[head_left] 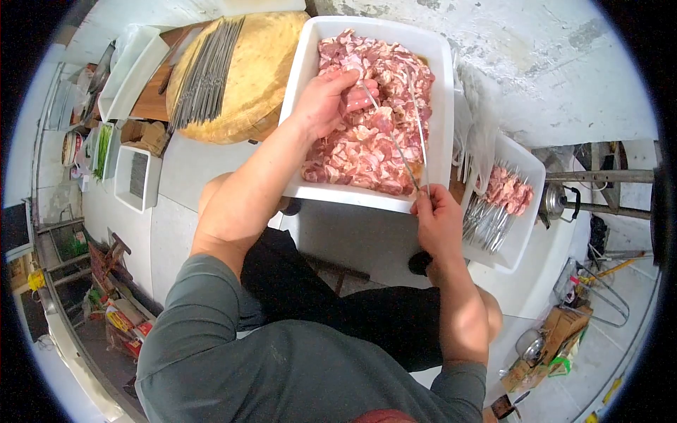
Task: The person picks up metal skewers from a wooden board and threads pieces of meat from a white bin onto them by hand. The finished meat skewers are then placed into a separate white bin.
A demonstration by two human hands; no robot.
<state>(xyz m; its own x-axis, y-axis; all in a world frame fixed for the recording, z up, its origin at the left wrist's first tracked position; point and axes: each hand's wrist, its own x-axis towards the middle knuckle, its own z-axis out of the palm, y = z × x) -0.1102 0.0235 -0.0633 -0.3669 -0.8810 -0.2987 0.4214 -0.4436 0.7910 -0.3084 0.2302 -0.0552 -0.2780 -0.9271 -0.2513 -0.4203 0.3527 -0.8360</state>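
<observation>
My right hand (437, 215) is closed around the lower ends of two thin metal skewers (422, 134) at the near right rim of a white tub (444, 92). One skewer slants up to my left hand (331, 102), with a chunk of meat (381, 121) partway along it; the other points toward the far side, seemingly bare. Over the tub, the thumb and fingers of my left hand pinch what looks like a small piece of meat at the skewer's tip. Raw cut meat (352, 155) fills the tub beneath both hands.
Left of the tub, a bundle of metal skewers (208, 74) lies on a round wooden chopping board (264, 77). To the right stands a white bin (518, 243) with loaded meat skewers (508, 190). A smaller white container (147, 180) is at left; a wall rises behind.
</observation>
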